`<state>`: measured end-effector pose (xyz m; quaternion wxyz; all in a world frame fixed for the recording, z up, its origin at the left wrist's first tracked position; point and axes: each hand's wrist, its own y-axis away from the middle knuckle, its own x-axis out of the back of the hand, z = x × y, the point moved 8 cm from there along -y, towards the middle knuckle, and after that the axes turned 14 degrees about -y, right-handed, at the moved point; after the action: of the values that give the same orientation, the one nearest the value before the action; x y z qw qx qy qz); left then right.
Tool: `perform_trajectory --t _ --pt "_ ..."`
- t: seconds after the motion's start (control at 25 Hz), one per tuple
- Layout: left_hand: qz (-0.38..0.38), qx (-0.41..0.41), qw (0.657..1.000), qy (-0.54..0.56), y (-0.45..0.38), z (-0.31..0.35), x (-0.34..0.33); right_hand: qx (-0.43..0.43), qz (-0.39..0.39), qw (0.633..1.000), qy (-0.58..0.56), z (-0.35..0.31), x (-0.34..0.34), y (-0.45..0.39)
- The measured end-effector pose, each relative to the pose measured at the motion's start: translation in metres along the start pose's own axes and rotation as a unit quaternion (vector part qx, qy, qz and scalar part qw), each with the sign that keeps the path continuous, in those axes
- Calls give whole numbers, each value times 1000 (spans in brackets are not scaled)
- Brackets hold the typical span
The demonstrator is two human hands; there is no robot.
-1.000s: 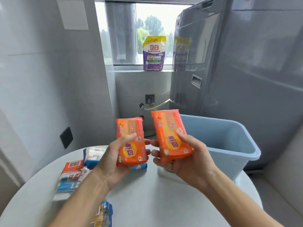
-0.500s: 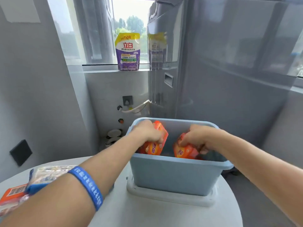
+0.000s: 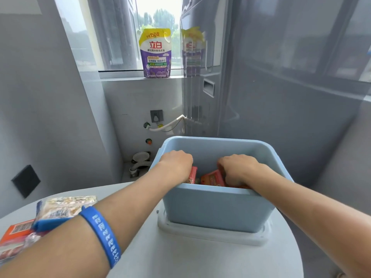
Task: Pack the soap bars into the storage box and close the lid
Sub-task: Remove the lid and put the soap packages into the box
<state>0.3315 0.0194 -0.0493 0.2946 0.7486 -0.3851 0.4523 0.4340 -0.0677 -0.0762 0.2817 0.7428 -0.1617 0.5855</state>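
Observation:
A light blue storage box (image 3: 212,209) stands on a round white table (image 3: 200,257), resting on its white lid (image 3: 212,234). Both my hands reach down inside the box. My left hand (image 3: 176,164) is closed around an orange soap bar (image 3: 192,174) near the box's left wall. My right hand (image 3: 237,169) grips another orange soap bar (image 3: 212,178) on the right. The box's front wall hides the lower part of both bars and my fingertips. More wrapped soap bars (image 3: 66,206) lie on the table's left side, one of them orange (image 3: 14,231).
A large grey appliance (image 3: 281,77) stands close behind and to the right of the box. A purple detergent pouch (image 3: 156,53) sits on the window sill. The table edge curves away at the right. A hose and drain fittings (image 3: 140,161) lie on the floor behind.
A second ago I held both orange bars up in front of me. My hands have since carried them over the rim and lowered them deeper into the box.

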Motion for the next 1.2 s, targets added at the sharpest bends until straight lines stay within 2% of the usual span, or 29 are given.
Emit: perform_trajectory --t 0.16,0.24,0.28,0.36,0.44,0.48,0.56,0.6,0.68,0.76,0.84,0.92,1.04,1.12,1.2 --pt "-25 -6 999 45 1 -3 -8 20 -154 988 21 -5 -26 0" --pt "18 -23 993 116 5 -5 0 27 -149 988 -18 -7 -28 -2" --pt "63 -31 983 172 8 -8 7 31 -131 990 -49 -5 -23 -2" --pt "178 -34 936 301 30 -27 20 51 -68 990 -112 -8 -5 -1" --pt "262 -2 890 373 61 -68 12 97 62 976 -187 -21 31 2" --pt "270 29 886 377 77 -93 -4 123 138 955 -232 -34 53 11" --pt "224 118 902 349 109 -149 -54 203 252 896 -303 -77 87 40" --pt "179 165 913 327 126 -174 -83 260 272 872 -312 -109 92 59" --pt "94 215 931 278 154 -201 -131 370 250 848 -286 -178 76 95" --pt "37 200 951 233 163 -198 -163 413 171 869 -211 -233 26 105" --pt "2 175 970 170 158 -190 -180 363 85 920 -122 -256 -34 86" --pt "-39 178 977 113 146 -192 -189 295 33 952 -67 -254 -81 59" --pt "-90 221 969 59 132 -193 -198 271 23 961 -42 -253 -118 32" --pt "-67 245 967 23 129 -188 -194 268 42 960 -72 -257 -129 24" --pt "-47 256 965 10 126 -189 -195 269 103 956 -51 -265 -126 19"
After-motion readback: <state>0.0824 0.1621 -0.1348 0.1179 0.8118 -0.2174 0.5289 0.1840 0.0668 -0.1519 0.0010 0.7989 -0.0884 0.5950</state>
